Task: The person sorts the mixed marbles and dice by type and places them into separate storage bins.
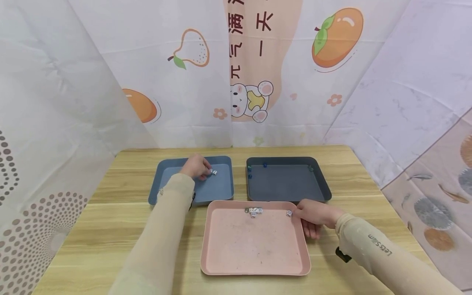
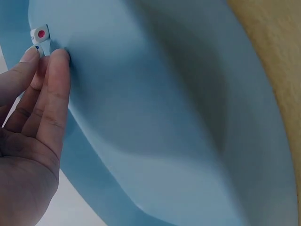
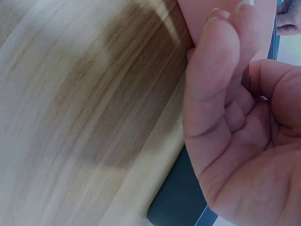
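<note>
My left hand point(image 1: 197, 167) is over the blue tray point(image 1: 221, 197), its thumb and fingertips pinching a small white die point(image 2: 37, 48) with a blue dot. Just beyond the fingertips sits another white die point(image 2: 41, 34) with a red dot. At the upper right edge of the pink tray point(image 1: 258, 258) is my right hand point(image 1: 317, 213), its fingers loosely bent. A white die point(image 1: 289, 213) lies by its fingertips inside that tray. Contact between them is not clear, and the right wrist view shows no die in the palm.
Several white dice point(image 1: 255, 210) and a greenish marble point(image 1: 246, 210) cluster along the pink tray's far edge. The dark grey tray point(image 1: 287, 188) behind holds several marbles, including a blue marble point(image 1: 264, 165). All trays stand on a wooden table point(image 1: 121, 229) before a printed curtain point(image 1: 191, 94).
</note>
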The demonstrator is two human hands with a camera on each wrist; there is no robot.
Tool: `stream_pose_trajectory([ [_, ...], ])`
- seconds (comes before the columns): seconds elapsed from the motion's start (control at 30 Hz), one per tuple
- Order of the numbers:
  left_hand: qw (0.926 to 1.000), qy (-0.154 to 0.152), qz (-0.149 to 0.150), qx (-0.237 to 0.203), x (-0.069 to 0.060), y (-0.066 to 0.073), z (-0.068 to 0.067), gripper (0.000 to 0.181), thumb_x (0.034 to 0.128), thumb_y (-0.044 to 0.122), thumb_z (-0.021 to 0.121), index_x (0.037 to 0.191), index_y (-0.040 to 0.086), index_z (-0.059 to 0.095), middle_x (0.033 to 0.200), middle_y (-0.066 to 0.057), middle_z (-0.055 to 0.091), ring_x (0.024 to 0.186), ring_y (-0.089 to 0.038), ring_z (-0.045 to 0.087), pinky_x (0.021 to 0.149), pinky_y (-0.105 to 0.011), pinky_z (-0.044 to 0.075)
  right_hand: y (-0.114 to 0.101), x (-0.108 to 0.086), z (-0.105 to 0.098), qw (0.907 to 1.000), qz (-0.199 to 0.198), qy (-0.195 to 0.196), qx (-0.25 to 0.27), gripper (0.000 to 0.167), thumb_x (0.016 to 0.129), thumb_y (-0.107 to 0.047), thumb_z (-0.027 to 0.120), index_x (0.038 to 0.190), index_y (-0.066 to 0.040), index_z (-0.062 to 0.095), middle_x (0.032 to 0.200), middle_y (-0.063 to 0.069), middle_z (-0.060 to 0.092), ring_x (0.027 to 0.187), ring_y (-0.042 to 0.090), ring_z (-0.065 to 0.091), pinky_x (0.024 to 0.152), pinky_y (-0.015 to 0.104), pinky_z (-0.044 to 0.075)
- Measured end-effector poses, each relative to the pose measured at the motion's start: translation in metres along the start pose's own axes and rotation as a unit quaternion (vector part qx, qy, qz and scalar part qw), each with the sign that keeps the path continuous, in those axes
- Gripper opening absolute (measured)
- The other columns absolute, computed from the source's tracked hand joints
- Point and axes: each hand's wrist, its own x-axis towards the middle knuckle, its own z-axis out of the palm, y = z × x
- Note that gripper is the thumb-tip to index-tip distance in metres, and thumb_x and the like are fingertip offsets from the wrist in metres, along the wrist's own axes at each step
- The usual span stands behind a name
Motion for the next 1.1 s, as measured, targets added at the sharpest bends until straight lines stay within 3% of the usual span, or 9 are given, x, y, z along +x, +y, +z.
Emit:
stream_pose_trajectory([
  [0.5,0.9996,-0.003,0.009,0.027,0.003,-0.002,0.006,0.021,0.0936,0.0,0.071,0.113,-0.004,0.076,0.108,-0.022,0.074,0.063,-0.015,0.068,0.062,-0.028,0.061,-0.002,0.0,0.0,1.0,-0.003,0.001,-0.006,0.046,0.106,-0.019,0.045,0.072,0.003,0.067,0.05,0.008,0.062,0.034,0.013,0.055,0.038,0.03,0.053],
  [1.1,0.9985,-0.023,0.046,0.017,-0.018,0.006,0.0,0.025,0.0964,0.005,0.069,0.12,-0.002,0.074,0.107,-0.018,0.075,0.066,-0.019,0.07,0.065,-0.032,0.063,-0.002,-0.001,0.0,0.9998,-0.006,0.006,-0.016,0.044,0.105,-0.016,0.044,0.073,0.003,0.067,0.05,0.01,0.062,0.033,0.013,0.054,0.04,0.034,0.055],
])
